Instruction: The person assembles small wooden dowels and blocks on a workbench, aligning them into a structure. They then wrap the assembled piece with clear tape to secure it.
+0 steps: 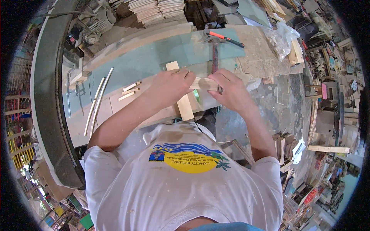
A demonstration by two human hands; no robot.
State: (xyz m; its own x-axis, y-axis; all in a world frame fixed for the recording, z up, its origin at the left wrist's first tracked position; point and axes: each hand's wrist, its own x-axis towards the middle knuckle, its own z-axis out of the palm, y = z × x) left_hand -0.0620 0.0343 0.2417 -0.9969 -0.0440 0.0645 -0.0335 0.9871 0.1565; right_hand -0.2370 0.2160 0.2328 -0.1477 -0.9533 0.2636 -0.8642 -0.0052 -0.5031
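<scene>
Between my two hands is a short pale wood block point(203, 83), lying crosswise. My left hand point(171, 86) is closed on its left end and my right hand point(232, 90) pinches its right end with thumb and fingers. A longer pale wood strip point(185, 109) passes under my left hand, roughly at right angles to the block. Whether the two pieces are joined cannot be seen, as my left hand covers the crossing. Just beyond the block, a hammer with a worn dark handle point(215, 57) points toward me.
An orange-and-black handled hammer point(227, 39) lies at the back of the bench point(158, 52). Left of my hands are small wood sticks point(131, 87), two long thin strips point(101, 98) and a metal clamp point(69, 92). A clear plastic bag point(283, 40) sits at the back right.
</scene>
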